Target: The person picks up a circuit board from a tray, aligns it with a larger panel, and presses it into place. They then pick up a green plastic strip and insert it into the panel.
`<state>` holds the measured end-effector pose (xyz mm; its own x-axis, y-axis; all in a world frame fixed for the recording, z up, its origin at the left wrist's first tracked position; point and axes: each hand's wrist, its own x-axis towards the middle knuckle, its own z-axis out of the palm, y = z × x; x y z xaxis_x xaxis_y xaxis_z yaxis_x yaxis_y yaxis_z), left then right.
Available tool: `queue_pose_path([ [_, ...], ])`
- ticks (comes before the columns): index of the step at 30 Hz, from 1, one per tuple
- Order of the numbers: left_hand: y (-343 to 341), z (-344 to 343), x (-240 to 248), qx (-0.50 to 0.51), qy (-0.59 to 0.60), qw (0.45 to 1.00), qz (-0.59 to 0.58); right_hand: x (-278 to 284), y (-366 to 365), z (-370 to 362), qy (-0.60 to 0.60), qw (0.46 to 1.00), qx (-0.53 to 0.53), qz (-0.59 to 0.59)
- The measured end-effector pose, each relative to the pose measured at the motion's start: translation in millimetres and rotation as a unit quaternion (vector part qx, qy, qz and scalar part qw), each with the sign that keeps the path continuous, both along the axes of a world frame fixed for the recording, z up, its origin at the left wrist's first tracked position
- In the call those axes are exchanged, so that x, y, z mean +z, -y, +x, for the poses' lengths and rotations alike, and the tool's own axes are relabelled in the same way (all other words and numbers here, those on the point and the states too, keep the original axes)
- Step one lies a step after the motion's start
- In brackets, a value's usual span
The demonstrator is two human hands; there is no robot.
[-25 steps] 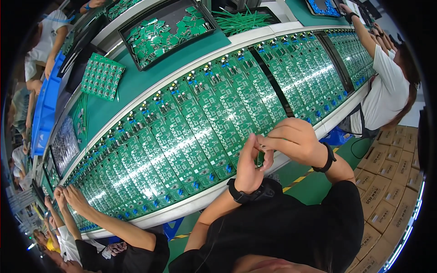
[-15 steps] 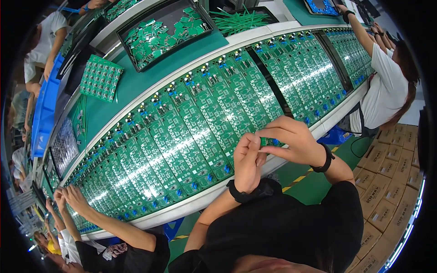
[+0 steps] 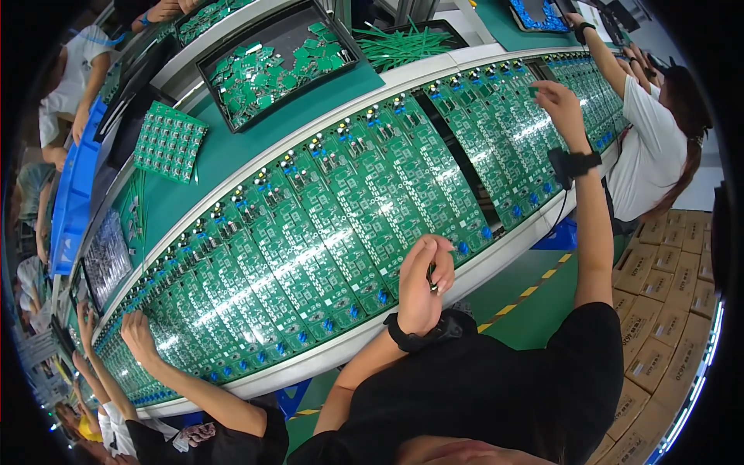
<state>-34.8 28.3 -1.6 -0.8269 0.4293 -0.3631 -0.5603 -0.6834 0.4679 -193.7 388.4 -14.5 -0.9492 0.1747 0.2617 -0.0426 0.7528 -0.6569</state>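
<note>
Plenty of small loose boards (image 3: 252,77) lie in the black tray (image 3: 288,37). Next along, the long green boards (image 3: 341,225) already carry blue parts (image 3: 354,311) at their near ends. The left hand (image 3: 422,279) curls around a small dark piece (image 3: 432,282); the right hand (image 3: 559,101) seems to pinch a small green piece (image 3: 533,91) above the boards, not set down.

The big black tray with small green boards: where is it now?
In the head view, the big black tray is upper left of centre, on the green mat beyond the long circuit boards, between the square panel and the green strips.
</note>
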Motion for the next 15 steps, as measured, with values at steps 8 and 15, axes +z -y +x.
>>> queue_pose_path([
  [8,3.8,-2.2,-0.8,0.003,0.008,1.0,-0.002,-37.3,-17.7,-50.1,0.017,0.995,-0.045,0.093],
  [15,4.6,-3.0,-1.4,0.0,0.012,1.0,-0.011,-44.6,-14.5,-60.8,0.007,0.987,-0.063,0.145],
])
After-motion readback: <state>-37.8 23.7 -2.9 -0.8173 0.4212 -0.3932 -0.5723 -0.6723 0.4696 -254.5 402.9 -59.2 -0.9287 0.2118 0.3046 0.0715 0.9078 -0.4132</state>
